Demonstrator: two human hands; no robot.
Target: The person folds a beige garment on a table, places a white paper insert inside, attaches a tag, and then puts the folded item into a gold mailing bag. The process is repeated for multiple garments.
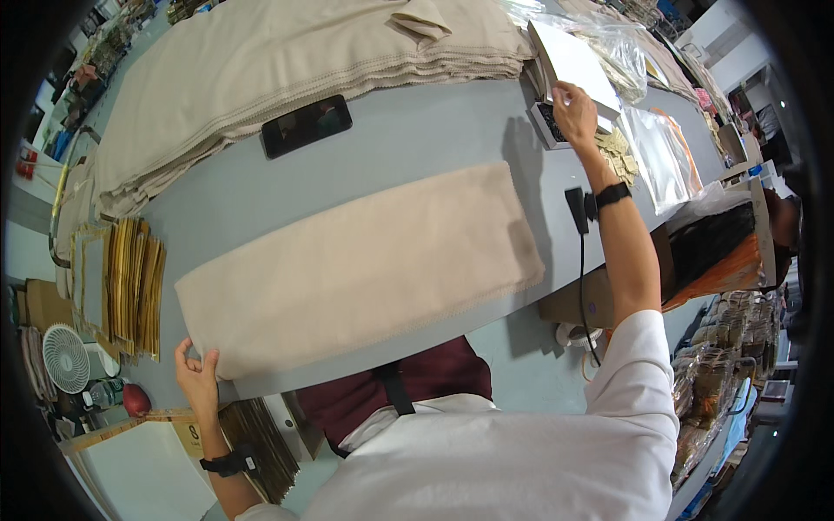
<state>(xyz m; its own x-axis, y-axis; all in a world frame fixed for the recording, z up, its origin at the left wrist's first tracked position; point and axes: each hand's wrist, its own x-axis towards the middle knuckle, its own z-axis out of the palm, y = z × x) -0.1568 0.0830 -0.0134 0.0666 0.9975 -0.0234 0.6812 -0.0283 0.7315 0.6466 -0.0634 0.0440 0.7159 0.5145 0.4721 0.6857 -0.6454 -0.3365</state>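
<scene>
A folded piece of beige fabric (358, 273) lies flat and slightly slanted on the grey table (417, 137), its stitched edge towards me. At its near left corner is my left hand (197, 381), thumb and fingers apart, the thumb against the fabric's edge. My right hand (576, 118) reaches to the far right, its fingers bent beside a white box (576, 62). Under those fingers sits a small open box (549, 127) of dark small items. Whether the right fingers pinch anything is hidden. Small beige tags (618, 156) lie beside the right wrist.
A tall stack of beige fabric (293, 58) spans the table's back, with a black phone (307, 126) before it. Clear plastic bags (664, 156) lie at right. Upright gold-edged packets (124, 286) stand left. A black cable (583, 280) hangs near my right arm.
</scene>
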